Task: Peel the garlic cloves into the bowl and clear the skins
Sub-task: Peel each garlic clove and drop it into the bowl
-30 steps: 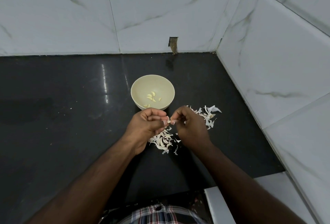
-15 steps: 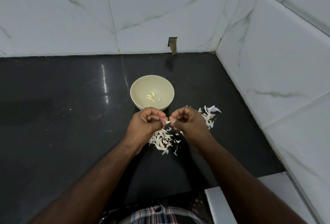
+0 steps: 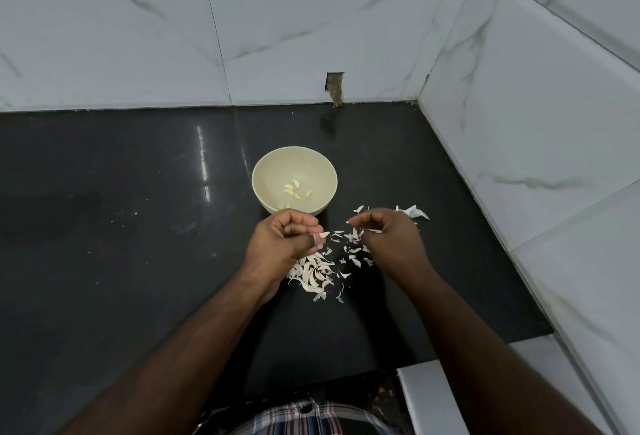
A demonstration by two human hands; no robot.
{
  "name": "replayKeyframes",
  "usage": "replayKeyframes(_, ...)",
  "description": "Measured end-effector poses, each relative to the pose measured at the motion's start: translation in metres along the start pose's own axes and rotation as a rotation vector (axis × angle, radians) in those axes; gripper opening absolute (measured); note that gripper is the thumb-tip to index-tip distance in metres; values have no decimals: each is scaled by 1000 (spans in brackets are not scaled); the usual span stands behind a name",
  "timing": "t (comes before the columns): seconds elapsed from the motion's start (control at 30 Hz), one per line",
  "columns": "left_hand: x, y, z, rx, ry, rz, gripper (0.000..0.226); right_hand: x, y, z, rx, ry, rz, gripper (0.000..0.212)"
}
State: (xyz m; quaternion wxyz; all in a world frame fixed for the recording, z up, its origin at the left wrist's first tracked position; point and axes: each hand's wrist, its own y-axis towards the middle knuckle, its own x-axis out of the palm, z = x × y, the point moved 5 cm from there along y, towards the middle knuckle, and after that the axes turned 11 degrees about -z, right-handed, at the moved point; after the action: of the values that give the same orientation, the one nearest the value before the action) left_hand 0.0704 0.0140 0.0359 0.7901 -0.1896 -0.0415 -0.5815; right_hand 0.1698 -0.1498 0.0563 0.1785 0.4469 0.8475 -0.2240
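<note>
We've got the bowl (image 3: 273, 171) at mid-frame, just above our hands, so peeled cloves drop straight in. Left hand (image 3: 285, 238) pinches a clove (image 3: 324, 235) between thumb and fingers. Right hand (image 3: 388, 237) is curled over the skins (image 3: 317, 273) on the table (image 3: 121, 226); whether it holds a scrap, can't tell.

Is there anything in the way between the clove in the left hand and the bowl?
Nothing visible. The left hand pinches the garlic clove just in front of the bowl, whose top is open. The loose skins lie on the counter nearer the person.
</note>
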Motion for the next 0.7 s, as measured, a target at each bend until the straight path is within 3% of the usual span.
replayKeyframes(0.17,4,0,-1,-48,-54,-15,14,15,-8,-14,-147,54,-168,28)
replayKeyframes(0.3,7,0,-1,-45,6,-23,11,19,-9,-17,-170,16,-131,14)
replayKeyframes(0.4,5,-1,0,-34,51,-4,6,20,-8,-15,-139,124,-157,11)
replayKeyframes(0.6,3,-5,-1,-59,119,-55,14,26,-10,-17,-133,342,-241,35)
replayKeyframes(0.7,5,-6,0,-70,165,-94,16,24,-9,-15,-40,465,-218,12)
